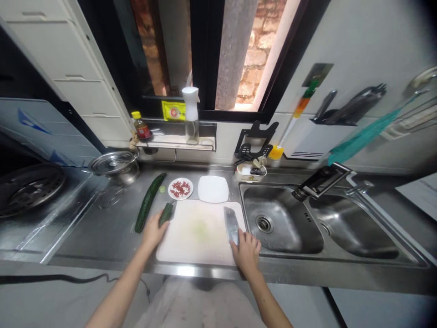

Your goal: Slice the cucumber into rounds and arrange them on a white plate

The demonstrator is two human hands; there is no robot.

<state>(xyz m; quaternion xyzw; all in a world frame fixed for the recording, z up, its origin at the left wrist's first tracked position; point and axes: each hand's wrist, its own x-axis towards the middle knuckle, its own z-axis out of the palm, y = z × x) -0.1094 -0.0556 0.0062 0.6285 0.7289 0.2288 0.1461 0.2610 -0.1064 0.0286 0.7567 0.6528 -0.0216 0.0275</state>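
Note:
My left hand (153, 233), fingers closed, grips a short cut cucumber piece (166, 215) at the left edge of the white cutting board (191, 248). Over the board's right side my right hand (247, 250) is closed around a kitchen knife (231, 224); its broad blade points away from me, and the fingers hide the handle. A pale green wet smear marks the middle of the board. To the left of my left hand, a long whole cucumber (149, 202) lies on the steel counter. A small green slice (162, 189) rests beside it.
Behind the board are a plate of chopped red bits (180, 188) and a white square plate (213, 188). A double sink (282, 221) with a black faucet (317, 182) adjoins on the right. At left stands a lidded steel pot (118, 166). A shelf (174, 143) holds bottles.

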